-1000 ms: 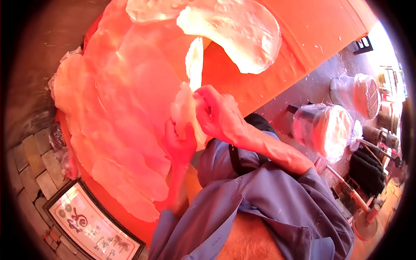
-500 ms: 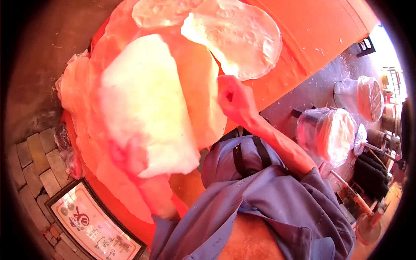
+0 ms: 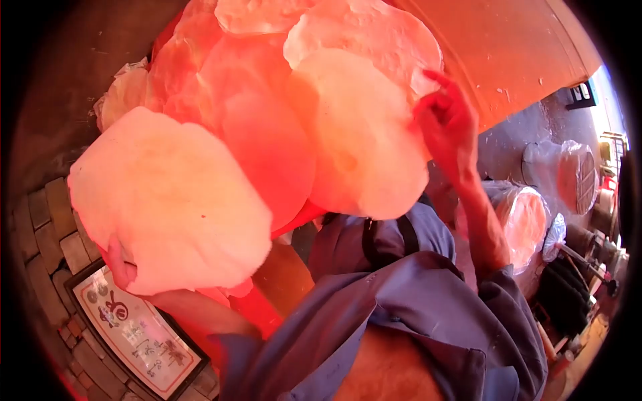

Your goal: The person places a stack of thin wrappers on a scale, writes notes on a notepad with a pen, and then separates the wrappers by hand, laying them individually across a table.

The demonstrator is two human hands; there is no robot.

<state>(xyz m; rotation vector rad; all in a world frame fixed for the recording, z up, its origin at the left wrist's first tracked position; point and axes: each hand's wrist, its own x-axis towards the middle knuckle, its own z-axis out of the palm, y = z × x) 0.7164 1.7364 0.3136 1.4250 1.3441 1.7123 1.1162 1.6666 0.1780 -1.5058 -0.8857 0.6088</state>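
A thin, round, pale sheet like a flatbread (image 3: 174, 207) is in my left hand (image 3: 122, 264), which grips it near its lower left edge. Most of that hand's fingers are hidden beneath the sheet. My right hand (image 3: 447, 120) is raised with its fingers apart, beside the right edge of another pale sheet (image 3: 364, 134); whether the fingertips touch it I cannot tell. That second sheet overlaps other round sheets spread over the red-orange cover (image 3: 501, 60).
A framed sign with writing (image 3: 137, 334) stands at the lower left by the brick paving (image 3: 60, 220). To the right are stools wrapped in clear plastic (image 3: 525, 224). A blue-grey bag-like bundle with black straps (image 3: 388, 244) lies against my body.
My left hand has carried its sheet left and toward me. The right-hand sheet now lies spread farther right, and my right hand has moved right, its fingers loosened from a closed pinch.
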